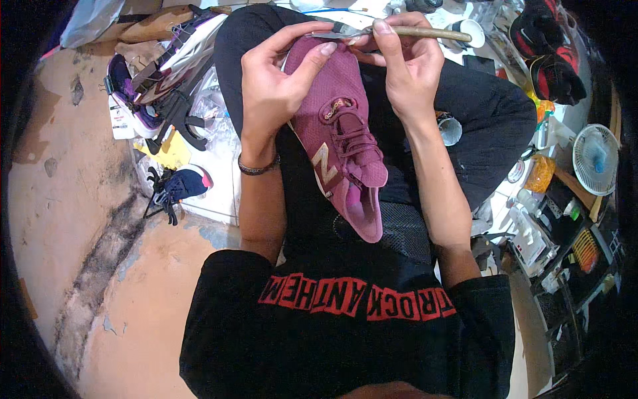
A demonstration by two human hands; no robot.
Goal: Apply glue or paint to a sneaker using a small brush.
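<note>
A maroon mesh sneaker (340,136) lies over my lap, its toe pointing away from me and its heel opening near my body. My left hand (280,83) is closed on the toe, with the thumb on the upper and the fingers around the far edge of the sole. Between the thumb and fingers of my right hand (413,70) is a slim tool with a worn wooden handle (435,32). Its flat, greyish front end (335,33) reaches across the sneaker's toe edge. Whether it is a blade or a brush I cannot make out.
Several other shoes lie around: a purple one (123,86) and a dark blue one (185,183) on the left, black-and-red ones (555,76) at the far right. A small cup (450,130) stands by my right forearm. A white round basket (596,159) and tools crowd the right side.
</note>
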